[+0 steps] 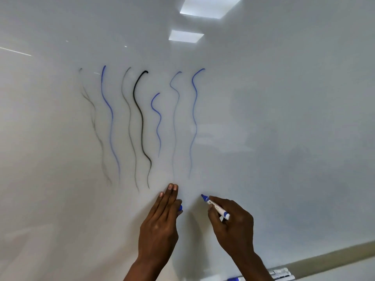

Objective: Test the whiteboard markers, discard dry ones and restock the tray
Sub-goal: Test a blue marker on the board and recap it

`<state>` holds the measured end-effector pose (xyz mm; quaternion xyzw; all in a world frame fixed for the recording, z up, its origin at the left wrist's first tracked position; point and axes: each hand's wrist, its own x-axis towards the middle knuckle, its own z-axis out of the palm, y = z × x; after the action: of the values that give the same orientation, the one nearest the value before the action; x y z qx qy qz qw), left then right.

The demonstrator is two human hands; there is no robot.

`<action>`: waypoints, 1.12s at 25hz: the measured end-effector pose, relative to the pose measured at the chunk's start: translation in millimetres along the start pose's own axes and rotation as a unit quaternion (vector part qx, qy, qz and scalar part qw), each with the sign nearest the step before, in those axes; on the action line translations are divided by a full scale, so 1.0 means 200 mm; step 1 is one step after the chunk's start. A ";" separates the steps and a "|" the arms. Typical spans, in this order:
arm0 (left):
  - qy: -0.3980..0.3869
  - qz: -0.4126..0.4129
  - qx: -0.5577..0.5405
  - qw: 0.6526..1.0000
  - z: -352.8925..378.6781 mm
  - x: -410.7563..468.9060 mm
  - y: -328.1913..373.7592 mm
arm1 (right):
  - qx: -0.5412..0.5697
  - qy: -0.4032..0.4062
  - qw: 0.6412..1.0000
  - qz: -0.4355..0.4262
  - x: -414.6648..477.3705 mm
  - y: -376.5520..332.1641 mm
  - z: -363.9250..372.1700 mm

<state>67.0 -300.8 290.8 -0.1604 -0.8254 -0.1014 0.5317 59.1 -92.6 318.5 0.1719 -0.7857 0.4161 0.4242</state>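
A white whiteboard (263,118) fills the view and bears several wavy test strokes (142,122), some strong blue or black, some faint grey. My right hand (233,228) grips an uncapped blue marker (216,207) whose tip points up-left, just below the rightmost blue stroke. My left hand (160,224) rests with fingers flat against the board and pinches the blue cap (180,208) under the thumb. At the bottom right, the tray (324,254) runs along the board's lower edge, with more markers (281,273) lying there, partly hidden by my right forearm.
Ceiling lights (209,7) reflect in the board's upper part. The board's right half carries no strokes. A blue marker end (235,279) shows at the bottom edge beside my right wrist.
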 end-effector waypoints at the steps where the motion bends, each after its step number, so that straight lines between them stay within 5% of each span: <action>1: -0.002 -0.005 -0.009 1.000 -0.02 0.00 0.01 | 0.011 -0.020 0.999 0.028 -0.02 0.00 -0.01; 4: 0.008 -0.142 -0.151 0.978 -0.13 0.03 0.07 | 0.226 -0.049 0.954 0.188 -0.02 -0.08 -0.06; 6: 0.026 -0.306 -0.279 0.910 -0.23 0.06 0.14 | 0.383 -0.057 0.881 0.272 0.00 -0.13 -0.10; 9: 0.046 -0.517 -0.480 0.707 -0.32 0.09 0.20 | 0.464 -0.094 0.823 0.314 -0.03 -0.18 -0.10; 12: 0.064 -0.614 -0.615 0.491 -0.38 0.10 0.18 | 0.497 -0.126 0.788 0.340 -0.08 -0.22 -0.07; 15: 0.076 -0.649 -0.657 0.375 -0.42 0.08 0.20 | 0.486 -0.158 0.797 0.322 -0.11 -0.21 -0.03; 24: 0.104 -0.670 -0.639 0.364 -0.44 0.03 0.30 | 0.422 -0.213 0.844 0.254 -0.19 -0.21 0.01; 28: 0.110 -0.667 -0.600 0.427 -0.43 0.01 0.36 | 0.376 -0.223 0.877 0.198 -0.21 -0.20 -0.01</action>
<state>165.8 -263.6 328.5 0.1743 -0.3404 -0.9111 0.1537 109.7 -119.1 305.4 0.2478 -0.6611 0.7064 0.0501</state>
